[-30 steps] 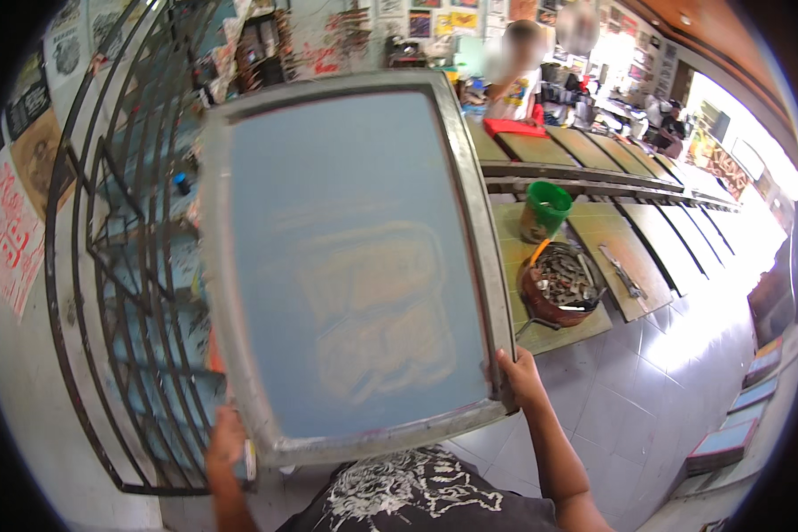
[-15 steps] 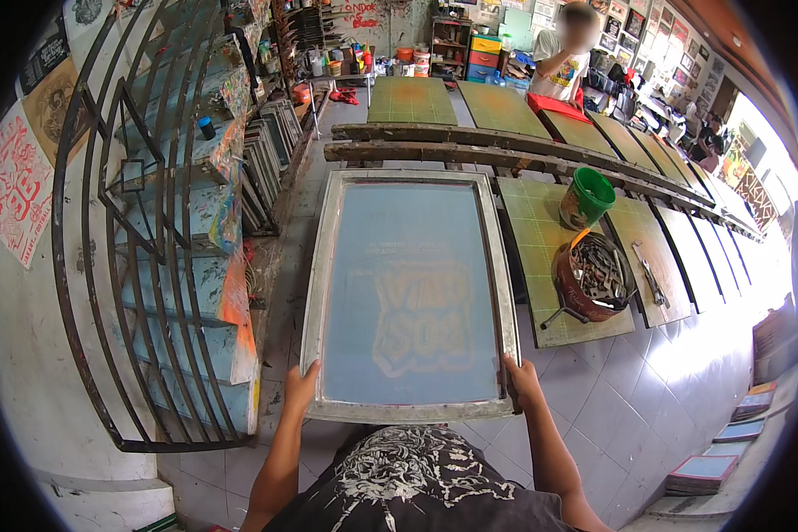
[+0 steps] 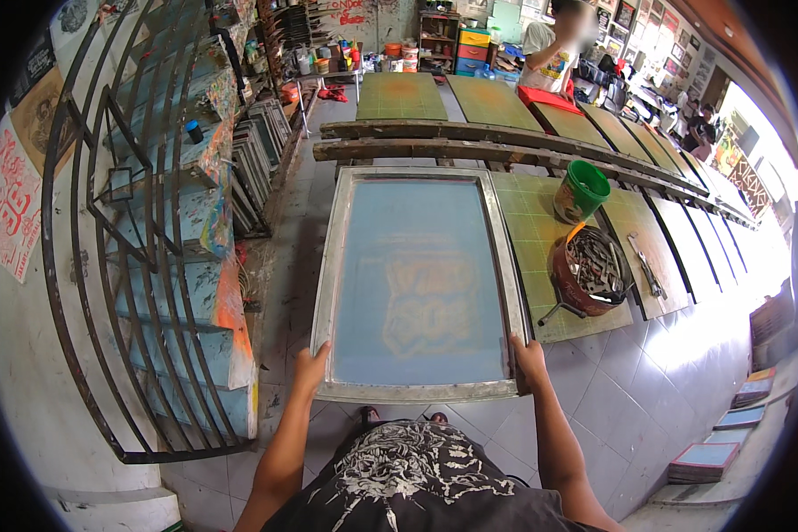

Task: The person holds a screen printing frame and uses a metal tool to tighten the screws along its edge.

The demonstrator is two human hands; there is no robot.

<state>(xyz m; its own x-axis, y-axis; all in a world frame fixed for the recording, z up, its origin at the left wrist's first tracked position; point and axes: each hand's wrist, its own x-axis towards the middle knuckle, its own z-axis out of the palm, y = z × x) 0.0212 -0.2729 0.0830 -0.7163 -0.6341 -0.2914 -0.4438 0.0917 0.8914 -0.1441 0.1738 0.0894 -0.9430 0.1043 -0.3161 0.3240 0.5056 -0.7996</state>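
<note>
Between my hands is a screen printing frame (image 3: 417, 284), a pale metal rectangle stretched with blue mesh that carries a faint blocky design. My left hand (image 3: 311, 368) grips its left side near the lower corner, the thumb lying on top. On the opposite side my right hand (image 3: 529, 362) grips in the same way. The fingers of both hands are mostly hidden beneath the frame. The frame's far end reaches close to the dark rails of a long printing table.
Green printing boards (image 3: 541, 293) extend rightward, bearing a green bucket (image 3: 582, 191) and a round tin of metal parts (image 3: 591, 273). Stairs with a black railing (image 3: 142, 266) stand left. More frames (image 3: 255, 168) lean beside them. A person (image 3: 550, 53) stands beyond the table.
The frame in my hands has shifted slightly right and away from my body, and my feet now show below it. Both hands keep their hold.
</note>
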